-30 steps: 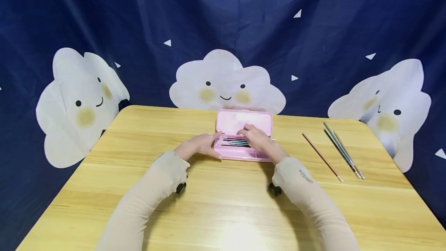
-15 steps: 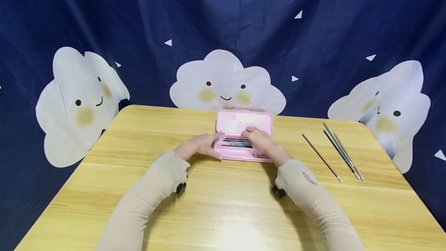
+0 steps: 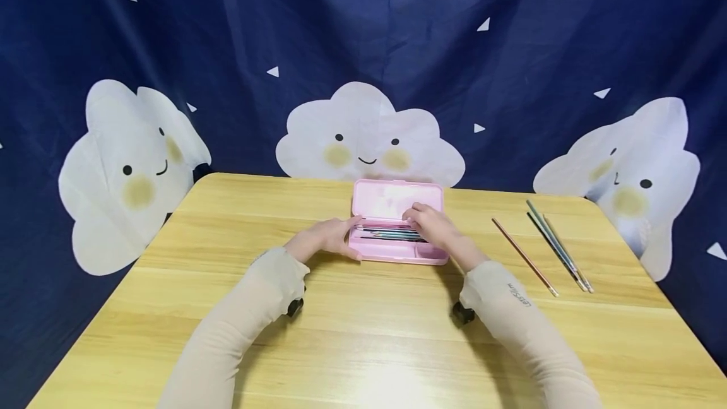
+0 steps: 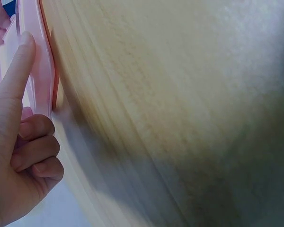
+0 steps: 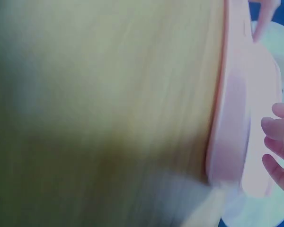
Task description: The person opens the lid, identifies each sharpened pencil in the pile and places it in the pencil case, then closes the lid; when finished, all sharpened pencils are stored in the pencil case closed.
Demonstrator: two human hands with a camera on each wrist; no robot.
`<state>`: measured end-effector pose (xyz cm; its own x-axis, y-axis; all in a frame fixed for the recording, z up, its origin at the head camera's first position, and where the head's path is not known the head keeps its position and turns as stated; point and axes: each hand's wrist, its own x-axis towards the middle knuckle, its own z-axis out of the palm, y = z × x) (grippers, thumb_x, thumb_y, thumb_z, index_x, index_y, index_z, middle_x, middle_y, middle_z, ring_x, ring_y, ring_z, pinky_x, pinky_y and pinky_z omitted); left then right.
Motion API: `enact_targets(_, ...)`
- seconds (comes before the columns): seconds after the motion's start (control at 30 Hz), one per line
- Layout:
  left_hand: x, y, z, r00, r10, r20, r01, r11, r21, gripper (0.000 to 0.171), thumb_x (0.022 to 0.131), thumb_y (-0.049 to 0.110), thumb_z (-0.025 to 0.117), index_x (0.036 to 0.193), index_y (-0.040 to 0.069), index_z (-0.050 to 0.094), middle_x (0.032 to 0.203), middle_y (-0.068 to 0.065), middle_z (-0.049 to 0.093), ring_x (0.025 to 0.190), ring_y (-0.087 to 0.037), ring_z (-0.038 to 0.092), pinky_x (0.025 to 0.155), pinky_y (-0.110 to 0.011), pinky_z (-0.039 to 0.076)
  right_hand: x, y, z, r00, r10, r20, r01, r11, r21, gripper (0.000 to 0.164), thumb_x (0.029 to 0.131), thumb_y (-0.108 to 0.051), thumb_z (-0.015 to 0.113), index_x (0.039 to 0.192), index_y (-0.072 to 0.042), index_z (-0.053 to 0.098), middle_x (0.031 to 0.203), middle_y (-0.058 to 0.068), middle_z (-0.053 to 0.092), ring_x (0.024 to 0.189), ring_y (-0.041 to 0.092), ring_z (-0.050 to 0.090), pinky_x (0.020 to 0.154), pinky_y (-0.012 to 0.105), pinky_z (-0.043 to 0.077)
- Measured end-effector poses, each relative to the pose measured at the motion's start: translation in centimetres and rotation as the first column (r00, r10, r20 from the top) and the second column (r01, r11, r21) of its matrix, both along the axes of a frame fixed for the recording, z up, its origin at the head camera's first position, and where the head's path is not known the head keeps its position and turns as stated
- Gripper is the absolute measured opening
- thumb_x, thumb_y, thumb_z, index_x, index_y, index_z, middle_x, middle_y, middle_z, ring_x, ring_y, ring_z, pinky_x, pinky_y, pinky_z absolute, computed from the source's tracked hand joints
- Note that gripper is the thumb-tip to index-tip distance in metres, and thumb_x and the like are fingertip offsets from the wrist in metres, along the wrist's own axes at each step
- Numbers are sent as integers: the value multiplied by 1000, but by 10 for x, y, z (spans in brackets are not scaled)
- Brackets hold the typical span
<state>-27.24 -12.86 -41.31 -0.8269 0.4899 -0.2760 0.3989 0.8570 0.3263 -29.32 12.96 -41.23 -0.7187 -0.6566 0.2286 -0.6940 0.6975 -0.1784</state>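
A pink pencil case [image 3: 389,250] lies on the table with its lid [image 3: 377,197] raised at the back. Several pencils [image 3: 392,234] lie lengthwise in its rear compartment. My left hand [image 3: 329,235] holds the case's left end. Its thumb [image 4: 20,66] lies along the front wall, and the other fingers curl at the end. Over the right part of the case is my right hand [image 3: 434,229], partly hiding the pencils and the lid's lower edge. The right wrist view shows its fingers [image 5: 277,127] loosely bent and apart, with nothing visible between them.
On the wooden table [image 3: 363,333], right of the case, lies a reddish pencil [image 3: 525,257]. Farther right is a loose group of pencils [image 3: 556,245] with erasers towards the front. A dark blue curtain [image 3: 341,17] with cloud faces hangs behind the table.
My right hand has shifted a little to the right over the case, uncovering more of the pencils. The pencil end that stuck out beyond it no longer shows. My left hand stays in place.
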Motion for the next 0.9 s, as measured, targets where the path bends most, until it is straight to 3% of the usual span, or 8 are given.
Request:
enact_targets(0.27, 0, -2, -1, 1000, -3, -1, 3, 1000, 1, 104, 69, 56, 71, 147, 12, 17, 129, -26, 47, 115, -30, 49, 96, -39, 39, 14, 41, 9, 1000, -14, -17, 12, 998, -67, 19, 80, 3, 63, 98, -3, 64, 85, 7, 58, 76, 20, 56, 67, 36, 48)
enact_targets(0.47, 1, -2, 0, 1000, -6, 1, 6, 1000, 5, 103, 69, 56, 71, 147, 13, 18, 128, -26, 48, 114, -30, 50, 96, -40, 40, 29, 86, 5, 998, -6, -65, 2, 998, -70, 25, 76, 6, 66, 100, 1, 63, 76, 4, 53, 67, 16, 51, 59, 33, 44)
enact_targets(0.7, 0, -2, 0, 1000, -6, 4, 6, 1000, -6, 103, 70, 56, 70, 147, 14, 17, 128, -25, 48, 114, -29, 50, 95, -40, 40, 44, 149, 3, 984, -138, -114, 124, 984, -127, 29, 72, 3, 71, 99, 1, 63, 74, 3, 53, 63, 15, 50, 55, 33, 42)
enact_targets(0.9, 0, -1, 0, 1000, -12, 0, 12, 1000, -6, 102, 70, 56, 70, 147, 14, 18, 127, -25, 49, 113, -29, 50, 94, -41, 41, 53, 200, 1, 958, -278, -72, 265, 952, -154, 28, 75, 4, 68, 101, 6, 60, 74, 5, 52, 64, 18, 51, 56, 33, 43)
